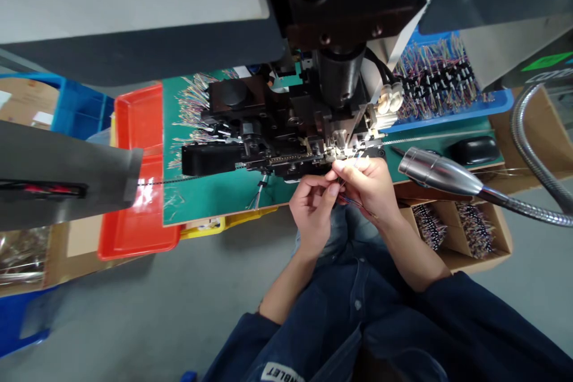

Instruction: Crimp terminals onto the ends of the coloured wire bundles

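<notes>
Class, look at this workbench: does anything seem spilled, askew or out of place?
Thin coloured wires lie strewn loose across the green mat left of the black machine, a few hanging over its front edge.

Red tray (134, 215), gooseneck lamp (436, 172), cardboard box (474, 260)

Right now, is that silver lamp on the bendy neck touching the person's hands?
No: the lamp head sits apart, off to the side of the right hand, which pinches thin wires together with the left hand.
</notes>
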Demonstrator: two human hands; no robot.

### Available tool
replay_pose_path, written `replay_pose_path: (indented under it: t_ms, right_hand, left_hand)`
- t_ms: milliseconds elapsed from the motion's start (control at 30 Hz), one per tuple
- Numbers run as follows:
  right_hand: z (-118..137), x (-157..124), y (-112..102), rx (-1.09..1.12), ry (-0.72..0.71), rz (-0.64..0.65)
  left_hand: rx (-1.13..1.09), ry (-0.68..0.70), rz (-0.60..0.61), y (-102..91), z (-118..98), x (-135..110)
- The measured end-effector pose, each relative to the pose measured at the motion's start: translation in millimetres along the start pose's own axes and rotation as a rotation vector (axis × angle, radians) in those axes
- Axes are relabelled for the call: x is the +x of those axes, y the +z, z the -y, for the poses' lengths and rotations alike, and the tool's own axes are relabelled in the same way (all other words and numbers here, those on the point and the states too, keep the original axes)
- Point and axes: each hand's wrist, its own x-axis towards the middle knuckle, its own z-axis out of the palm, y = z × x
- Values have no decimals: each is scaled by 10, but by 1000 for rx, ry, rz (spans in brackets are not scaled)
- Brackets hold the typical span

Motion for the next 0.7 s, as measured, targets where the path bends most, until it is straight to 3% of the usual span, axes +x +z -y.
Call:
replay_pose_path:
  t_ms: [467, 700]
  right_hand:
    - [20, 6, 23, -22, -8, -17]
    - [-56, -312, -306, -307, -256, -129]
  left_hand:
    - [-7, 15, 19, -10, -1, 7]
    - [-4, -12, 2, 13, -44, -38]
